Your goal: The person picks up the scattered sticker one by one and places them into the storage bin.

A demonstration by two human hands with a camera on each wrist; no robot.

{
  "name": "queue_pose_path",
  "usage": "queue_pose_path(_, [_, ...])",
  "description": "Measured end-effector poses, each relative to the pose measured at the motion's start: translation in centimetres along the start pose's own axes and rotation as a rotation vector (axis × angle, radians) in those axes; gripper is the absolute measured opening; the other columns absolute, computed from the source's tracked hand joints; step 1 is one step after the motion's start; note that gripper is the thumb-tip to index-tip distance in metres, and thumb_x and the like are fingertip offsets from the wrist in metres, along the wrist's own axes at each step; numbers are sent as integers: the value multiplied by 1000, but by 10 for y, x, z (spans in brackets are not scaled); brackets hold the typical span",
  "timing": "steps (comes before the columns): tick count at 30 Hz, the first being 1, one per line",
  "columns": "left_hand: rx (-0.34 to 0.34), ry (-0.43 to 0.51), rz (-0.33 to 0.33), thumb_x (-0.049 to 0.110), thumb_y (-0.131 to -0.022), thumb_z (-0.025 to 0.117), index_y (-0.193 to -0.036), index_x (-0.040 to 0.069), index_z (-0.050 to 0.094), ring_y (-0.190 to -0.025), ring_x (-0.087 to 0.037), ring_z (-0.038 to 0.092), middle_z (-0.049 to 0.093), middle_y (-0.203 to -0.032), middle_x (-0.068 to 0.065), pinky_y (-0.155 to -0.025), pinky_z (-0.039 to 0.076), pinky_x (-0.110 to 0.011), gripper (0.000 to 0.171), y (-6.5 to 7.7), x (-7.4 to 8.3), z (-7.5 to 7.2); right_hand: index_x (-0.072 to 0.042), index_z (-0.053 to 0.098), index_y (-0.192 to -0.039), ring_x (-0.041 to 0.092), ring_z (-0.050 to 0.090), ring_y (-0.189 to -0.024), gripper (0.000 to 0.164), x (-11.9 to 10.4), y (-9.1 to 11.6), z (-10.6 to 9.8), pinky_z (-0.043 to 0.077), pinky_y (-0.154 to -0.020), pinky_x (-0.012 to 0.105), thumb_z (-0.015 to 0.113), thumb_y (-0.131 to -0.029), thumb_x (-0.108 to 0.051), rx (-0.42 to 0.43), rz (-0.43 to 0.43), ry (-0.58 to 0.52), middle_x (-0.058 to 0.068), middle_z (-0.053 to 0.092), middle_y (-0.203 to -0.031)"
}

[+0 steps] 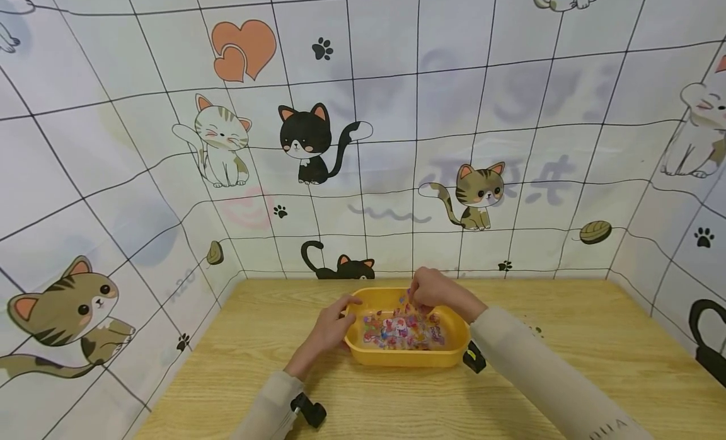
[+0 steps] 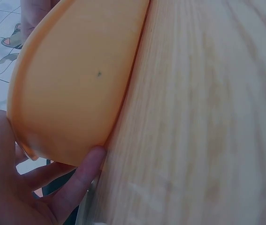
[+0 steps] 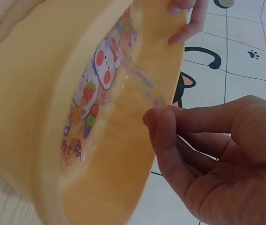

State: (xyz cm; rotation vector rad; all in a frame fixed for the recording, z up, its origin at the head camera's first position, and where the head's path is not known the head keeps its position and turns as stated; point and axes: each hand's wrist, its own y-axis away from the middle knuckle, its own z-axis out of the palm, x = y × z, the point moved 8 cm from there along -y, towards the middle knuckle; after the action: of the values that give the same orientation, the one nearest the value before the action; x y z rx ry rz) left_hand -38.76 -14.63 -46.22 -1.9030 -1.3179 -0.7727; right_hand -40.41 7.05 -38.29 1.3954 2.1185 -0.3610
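A yellow plastic basin (image 1: 405, 359) stands on the table with colourful cartoon stickers (image 1: 397, 330) spread inside it. My left hand (image 1: 329, 326) holds the basin's left end; in the left wrist view its fingers press the outer wall (image 2: 76, 93) near the tabletop. Over the basin's far right part, my right hand (image 1: 435, 292) pinches a clear plastic film (image 3: 144, 79) between thumb and forefinger. This film slants from the fingertips toward the printed rabbit and strawberry pictures (image 3: 105, 63) in the basin. Whether it is joined to them I cannot tell.
Beneath the basin is a wood-grain table (image 1: 227, 364). A white cloth wall (image 1: 386, 144) with cat drawings and a black grid rises behind and at both sides. Small dark specks (image 1: 535, 331) lie right of the basin. A black strap-like object (image 1: 709, 352) shows at the right edge.
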Motion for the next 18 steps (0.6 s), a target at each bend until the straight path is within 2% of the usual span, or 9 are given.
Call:
queue_pose_path(2, [0,-2,-3,15,-101,52,-132,15,64,-109,-32,68,63,-141,-15,-77,62,-41,33,0,0,0,4,73,-69,14,45,-46,28,0,0,2,45,-49,27,51,-84,14,-26,1,27,6,58,-55])
queue_pose_path(6, [2,-7,-5,15,-101,52,-132,16,64,-111,-33,68,62,-143,-14,-79,61,-40,34,1,0,-1,5,68,-60,13,37,-44,28,2,-1,7,35,-46,24,54,-83,13,-73,15,71,3,48,-49])
queue_pose_path(11, [-1,26,-34,15,-101,51,-133,17,64,-112,-34,66,60,-145,-16,-63,62,-36,34,3,0,-2,-3,60,-51,11,32,-43,32,8,-6,10,30,-44,25,59,-78,14,-91,67,120,0,40,-46])
queue_pose_path(14, [-3,37,-31,15,-101,51,-133,16,64,-112,-35,66,59,-145,-18,-59,61,-34,34,2,0,-2,-8,54,-49,11,37,-42,37,13,-8,12,33,-44,24,63,-78,13,-87,110,142,0,41,-45])
queue_pose_path(18, [-4,28,-24,15,-101,51,-133,16,64,-111,-34,66,60,-145,-18,-61,61,-31,34,2,0,0,-7,59,-55,13,57,-45,33,19,-10,14,51,-49,26,71,-81,8,-80,152,154,3,56,-49])
